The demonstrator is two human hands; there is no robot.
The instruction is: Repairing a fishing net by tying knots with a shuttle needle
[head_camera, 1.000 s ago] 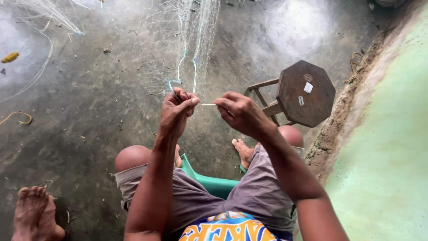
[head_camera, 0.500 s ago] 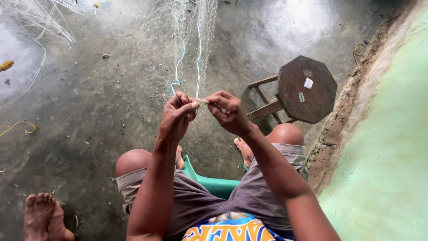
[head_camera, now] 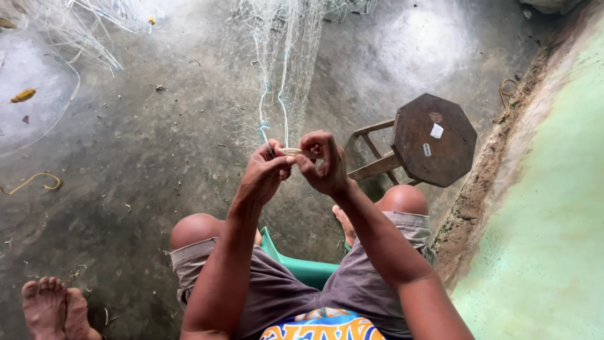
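We sit on a green plastic seat (head_camera: 302,267) over a wet concrete floor (head_camera: 145,164), both hands meeting at chest height. The left hand (head_camera: 263,173) pinches the fine fishing net (head_camera: 283,56) that hangs down from above; the right hand (head_camera: 324,162) grips a pale netting needle (head_camera: 290,152). A second ago the hands were slightly apart; they have since closed together, which suggests a knot being drawn tight. A dark octagonal stool (head_camera: 433,140) stands near our right knee.
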